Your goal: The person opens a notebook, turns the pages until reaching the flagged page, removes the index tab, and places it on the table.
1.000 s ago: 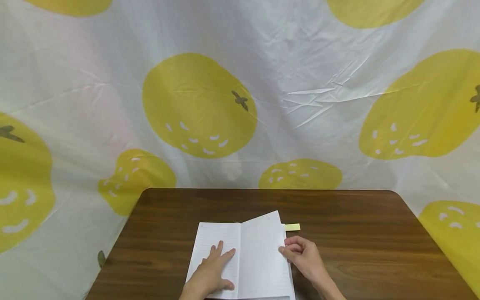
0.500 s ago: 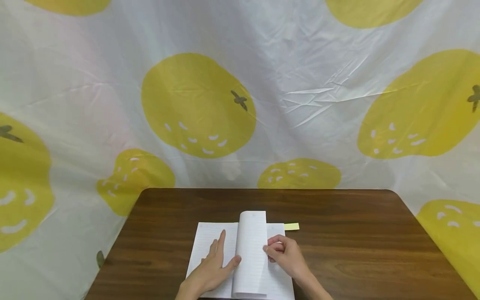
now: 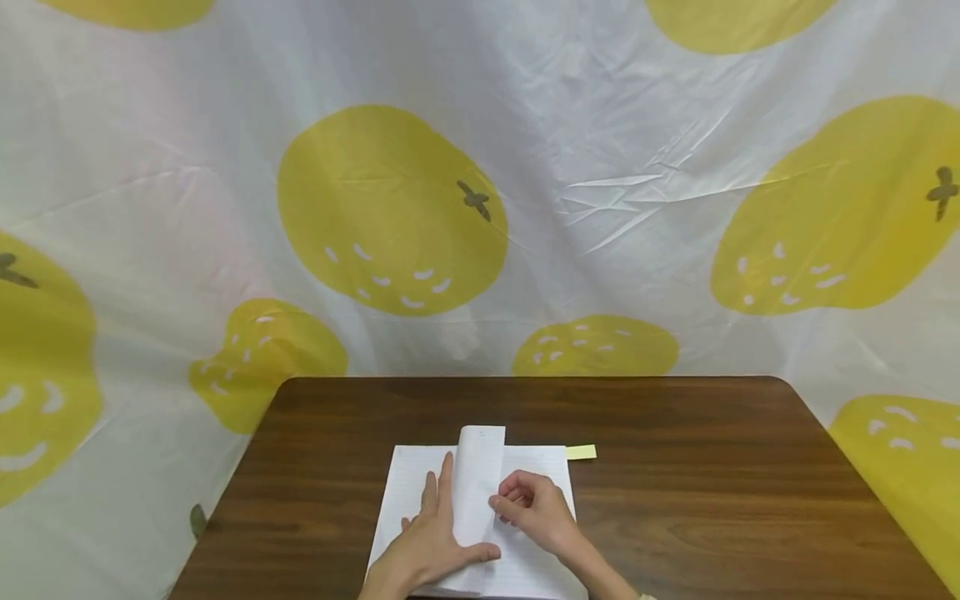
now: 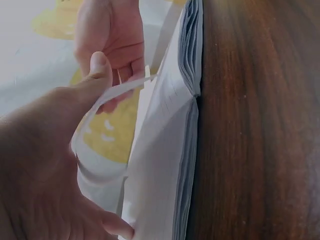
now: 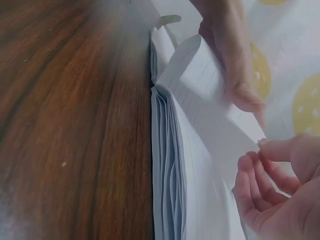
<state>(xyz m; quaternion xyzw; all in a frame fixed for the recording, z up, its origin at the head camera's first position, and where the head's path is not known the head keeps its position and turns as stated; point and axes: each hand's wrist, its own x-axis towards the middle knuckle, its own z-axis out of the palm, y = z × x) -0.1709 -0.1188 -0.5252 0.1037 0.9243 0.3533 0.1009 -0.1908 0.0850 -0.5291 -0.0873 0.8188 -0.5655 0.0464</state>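
Observation:
An open notebook (image 3: 538, 460) with lined white pages lies near the front of the table. One page (image 3: 478, 471) stands bent over toward the left, its free edge raised. My right hand (image 3: 542, 512) pinches that edge between thumb and fingers, as the right wrist view also shows for the page (image 5: 212, 112). My left hand (image 3: 431, 537) has its fingers stretched over the left page, and its thumb reaches across the front of the bent page. In the left wrist view, the page curves beside the left thumb (image 4: 100, 65).
A yellow sticky tab (image 3: 582, 452) sticks out from the notebook's right side. The dark wooden table (image 3: 712, 483) extends around it. Behind hangs a white curtain (image 3: 420, 58) printed with yellow fruit.
My right hand has carried the page's edge leftward from the right side, folding it over. The left thumb has swung out across the bent page while the left fingers have straightened upward.

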